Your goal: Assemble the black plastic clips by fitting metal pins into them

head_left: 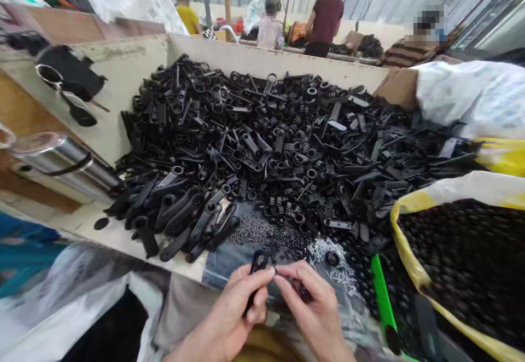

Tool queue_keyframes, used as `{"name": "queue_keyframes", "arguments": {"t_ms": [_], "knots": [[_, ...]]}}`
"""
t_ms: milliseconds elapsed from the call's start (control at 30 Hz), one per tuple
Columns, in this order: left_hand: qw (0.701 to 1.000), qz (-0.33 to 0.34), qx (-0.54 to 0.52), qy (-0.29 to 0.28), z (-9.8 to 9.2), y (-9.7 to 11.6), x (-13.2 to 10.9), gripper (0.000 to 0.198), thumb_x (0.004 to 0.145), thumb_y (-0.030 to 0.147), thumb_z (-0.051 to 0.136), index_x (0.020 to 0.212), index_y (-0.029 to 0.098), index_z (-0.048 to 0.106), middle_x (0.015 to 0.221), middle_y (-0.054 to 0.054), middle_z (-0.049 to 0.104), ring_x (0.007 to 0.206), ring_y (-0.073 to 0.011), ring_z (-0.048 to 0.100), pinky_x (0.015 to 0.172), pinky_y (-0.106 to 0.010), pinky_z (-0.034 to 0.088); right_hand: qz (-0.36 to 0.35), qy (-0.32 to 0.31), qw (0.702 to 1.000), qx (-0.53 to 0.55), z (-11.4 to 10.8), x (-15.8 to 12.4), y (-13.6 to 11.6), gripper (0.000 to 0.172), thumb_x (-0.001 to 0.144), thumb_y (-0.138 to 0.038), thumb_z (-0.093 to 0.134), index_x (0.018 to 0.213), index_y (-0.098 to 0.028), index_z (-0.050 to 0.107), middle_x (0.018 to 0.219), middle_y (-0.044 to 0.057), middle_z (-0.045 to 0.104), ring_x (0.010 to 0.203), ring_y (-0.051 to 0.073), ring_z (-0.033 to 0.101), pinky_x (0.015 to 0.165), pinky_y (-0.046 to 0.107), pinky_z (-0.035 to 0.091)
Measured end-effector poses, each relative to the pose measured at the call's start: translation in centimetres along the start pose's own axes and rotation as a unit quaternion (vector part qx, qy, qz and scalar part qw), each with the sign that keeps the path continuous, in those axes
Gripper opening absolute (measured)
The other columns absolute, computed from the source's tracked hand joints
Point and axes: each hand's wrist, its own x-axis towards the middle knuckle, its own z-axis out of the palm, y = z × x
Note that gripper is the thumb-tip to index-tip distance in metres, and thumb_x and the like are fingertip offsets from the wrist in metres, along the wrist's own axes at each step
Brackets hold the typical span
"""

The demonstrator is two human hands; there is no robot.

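Note:
My left hand [235, 310] is closed around a black plastic handle piece [257, 263] with a ring at its top end, held upright at the bottom middle of the head view. My right hand [311, 302] pinches its thumb and forefinger together right beside that ring, on something small I cannot make out. Just beyond the hands lie a patch of small grey screws [254, 231] and a scatter of silver pins [328, 255] on a blue cloth [223, 261]. A big heap of black plastic handle parts [262, 138] fills the wooden tray [123, 72] ahead.
A yellow-rimmed sack [404, 241] of small black pieces stands at the right, with a green tool [381, 296] beside it. A shiny metal cylinder [61, 159] lies at the left. White bags sit at the far right [471, 94]. Several people work at tables in the background.

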Motion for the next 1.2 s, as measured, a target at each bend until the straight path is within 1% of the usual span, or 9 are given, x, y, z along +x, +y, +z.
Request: {"name": "queue_keyframes", "arguments": {"t_ms": [133, 233, 333, 433, 567, 700, 800, 1067, 1200], "knots": [[1.0, -0.016, -0.007, -0.024, 0.1, 0.9, -0.8, 0.045, 0.061, 0.044, 0.091, 0.082, 0.019, 0.061, 0.047, 0.01, 0.054, 0.038, -0.0039, 0.032, 0.048, -0.022, 0.025, 0.002, 0.029, 1.0, -0.008, -0.1, -0.1, 0.4, 0.009, 0.096, -0.018, 0.069, 0.097, -0.021, 0.077, 0.079, 0.0, 0.072, 0.061, 0.012, 0.063, 0.055, 0.019, 0.05], [0.999, -0.025, -0.002, -0.047, -0.2, 1.3, -1.2, 0.038, 0.069, 0.04, 0.08, 0.095, 0.017, 0.065, 0.054, 0.006, 0.06, 0.044, -0.0074, 0.041, 0.052, -0.024, 0.031, 0.004, 0.049, 0.999, -0.012, -0.1, -0.1, 0.5, 0.008, 0.095, -0.018, 0.07, 0.096, -0.021, 0.076, 0.078, -0.001, 0.072, 0.057, 0.012, 0.061, 0.052, 0.019, 0.049], [0.996, -0.005, 0.037, -0.076, -0.6, 1.2, -1.6, 0.03, 0.078, 0.038, 0.074, 0.096, 0.016, 0.065, 0.064, 0.002, 0.064, 0.052, -0.0095, 0.048, 0.058, -0.025, 0.036, -0.01, 0.036, 0.999, -0.012, -0.2, 0.0, 0.4, 0.01, 0.096, -0.016, 0.069, 0.1, -0.022, 0.076, 0.08, -0.001, 0.071, 0.057, 0.012, 0.06, 0.052, 0.02, 0.049], [0.992, 0.031, 0.082, -0.09, -0.8, 0.8, -2.0, 0.035, 0.081, 0.039, 0.075, 0.104, 0.015, 0.065, 0.071, 0.0, 0.066, 0.06, -0.0114, 0.052, 0.063, -0.025, 0.039, -0.041, 0.01, 0.999, -0.019, 0.0, 0.1, 0.3, 0.013, 0.097, -0.014, 0.067, 0.105, -0.021, 0.074, 0.082, 0.0, 0.071, 0.062, 0.013, 0.063, 0.057, 0.021, 0.051], [0.99, 0.048, 0.118, -0.055, -0.7, 0.6, -2.5, 0.049, 0.077, 0.045, 0.08, 0.114, 0.019, 0.062, 0.071, 0.002, 0.066, 0.063, -0.013, 0.052, 0.07, -0.027, 0.043, -0.097, -0.023, 0.995, -0.03, 0.2, 0.3, 0.5, 0.015, 0.098, -0.011, 0.064, 0.108, -0.02, 0.071, 0.088, 0.003, 0.074, 0.072, 0.015, 0.068, 0.063, 0.023, 0.054], [0.983, 0.067, 0.163, -0.046, -0.6, 0.7, -2.6, 0.035, 0.078, 0.045, 0.076, 0.098, 0.021, 0.061, 0.071, 0.003, 0.062, 0.065, -0.0135, 0.052, 0.072, -0.028, 0.044, -0.116, -0.047, 0.991, -0.038, 0.2, 0.3, 0.8, 0.015, 0.099, -0.01, 0.064, 0.109, -0.02, 0.069, 0.093, 0.004, 0.075, 0.078, 0.016, 0.069, 0.068, 0.024, 0.054], [0.974, 0.078, 0.211, -0.03, -1.0, 0.5, -2.2, 0.033, 0.082, 0.042, 0.069, 0.104, 0.019, 0.06, 0.073, 0.003, 0.06, 0.066, -0.0139, 0.052, 0.07, -0.029, 0.043, -0.102, -0.058, 0.992, -0.039, 0.2, 0.2, 0.8, 0.012, 0.1, -0.011, 0.064, 0.106, -0.021, 0.068, 0.091, 0.003, 0.073, 0.077, 0.016, 0.068, 0.068, 0.024, 0.053], [0.914, 0.133, 0.382, -0.024, -1.9, 0.0, -1.7, 0.029, 0.095, 0.042, 0.047, 0.109, 0.018, 0.057, 0.075, 0.003, 0.057, 0.063, -0.0141, 0.051, 0.067, -0.029, 0.044, -0.061, -0.066, 0.995, -0.034, 0.4, 0.0, -0.3, 0.02, 0.104, -0.014, 0.056, 0.089, -0.021, 0.067, 0.078, 0.001, 0.065, 0.068, 0.014, 0.064, 0.062, 0.022, 0.05], [0.898, 0.16, 0.411, -0.005, -2.1, -0.1, -1.6, 0.032, 0.099, 0.048, 0.043, 0.106, 0.02, 0.058, 0.073, 0.003, 0.057, 0.064, -0.0145, 0.049, 0.066, -0.029, 0.043, -0.098, -0.079, 0.989, -0.079, 0.5, -0.6, -0.4, 0.02, 0.106, -0.013, 0.05, 0.105, -0.018, 0.069, 0.084, 0.004, 0.069, 0.072, 0.015, 0.068, 0.066, 0.023, 0.053]]}}
